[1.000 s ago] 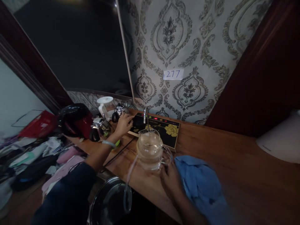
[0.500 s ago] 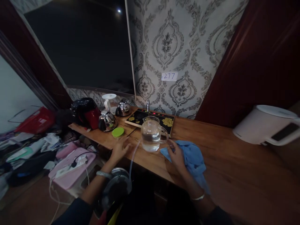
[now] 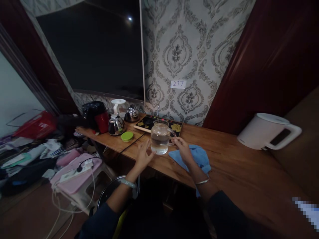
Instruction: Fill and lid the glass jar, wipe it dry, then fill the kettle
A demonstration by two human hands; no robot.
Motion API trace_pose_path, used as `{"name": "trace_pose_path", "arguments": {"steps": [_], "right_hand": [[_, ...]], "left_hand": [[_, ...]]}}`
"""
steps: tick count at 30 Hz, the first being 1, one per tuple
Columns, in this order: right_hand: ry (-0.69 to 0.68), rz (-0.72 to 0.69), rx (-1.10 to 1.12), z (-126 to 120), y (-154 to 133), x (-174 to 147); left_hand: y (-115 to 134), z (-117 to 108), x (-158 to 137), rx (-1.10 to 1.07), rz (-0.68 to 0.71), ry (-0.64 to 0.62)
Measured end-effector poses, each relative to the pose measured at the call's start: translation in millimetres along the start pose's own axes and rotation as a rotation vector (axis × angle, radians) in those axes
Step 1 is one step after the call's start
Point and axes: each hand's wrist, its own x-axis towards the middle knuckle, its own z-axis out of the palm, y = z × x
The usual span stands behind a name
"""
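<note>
A clear glass pitcher (image 3: 160, 142), partly filled with water, stands upright near the wooden table's front edge. My right hand (image 3: 183, 151) is closed on its handle at the right side. My left hand (image 3: 144, 156) is at the pitcher's lower left, thumb and fingers apart; whether it touches the glass I cannot tell. Behind the pitcher lies a black tea stove panel (image 3: 147, 122) with gold flowers and a thin metal spout (image 3: 158, 111). A crumpled blue cloth (image 3: 199, 156) lies under and beside my right wrist.
A green lid (image 3: 127, 136), steel kettles (image 3: 116, 125) and a red-black appliance (image 3: 101, 119) stand left. At the right is a white electric kettle (image 3: 261, 131). A power strip (image 3: 76, 173) lies on a pink stool (image 3: 72, 186). A cable crosses the table (image 3: 229, 152).
My right hand has moved up from the blue cloth and closed on the pitcher's handle. My left hand has come in right, close to the pitcher's side. The view has shifted slightly.
</note>
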Motion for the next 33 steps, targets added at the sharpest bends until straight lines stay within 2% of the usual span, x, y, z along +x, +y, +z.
{"name": "trace_pose_path", "arguments": {"steps": [5,9,13,16,23,28,33], "right_hand": [[0.021,0.017,0.015,8,-7,-4],[0.044,0.028,0.022,11,-14,-13],[0.057,0.073,0.035,16,-18,-26],[0.059,0.108,0.048,21,-19,-39],[0.083,0.158,0.066,37,-23,-58],[0.046,0.16,0.047,56,-27,-63],[0.04,0.102,0.045,75,-28,-66]], "left_hand": [[-8,0,-5,-0.046,-0.028,-0.027],[-22,-7,-2,0.032,-0.051,0.029],[-40,-26,6,0.26,-0.079,0.077],[-56,-44,11,0.444,-0.157,0.077],[-95,-76,27,0.563,-0.326,0.129],[-106,-79,52,0.592,-0.32,0.08],[-111,-76,76,0.689,-0.318,-0.047]]}}
